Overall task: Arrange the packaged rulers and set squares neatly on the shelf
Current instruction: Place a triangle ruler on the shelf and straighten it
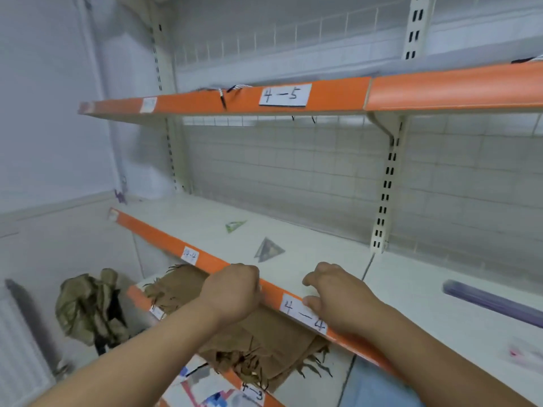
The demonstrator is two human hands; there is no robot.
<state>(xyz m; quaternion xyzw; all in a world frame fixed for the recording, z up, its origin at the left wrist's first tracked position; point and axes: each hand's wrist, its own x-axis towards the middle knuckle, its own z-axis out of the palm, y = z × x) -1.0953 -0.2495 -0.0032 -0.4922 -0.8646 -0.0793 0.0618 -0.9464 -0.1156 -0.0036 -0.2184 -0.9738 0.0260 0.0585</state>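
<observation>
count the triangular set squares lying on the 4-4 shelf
2. A green set square lies toward the back of the shelf; a grey set square lies nearer its orange front edge. The blurred purple package at far right might hold more.
</observation>
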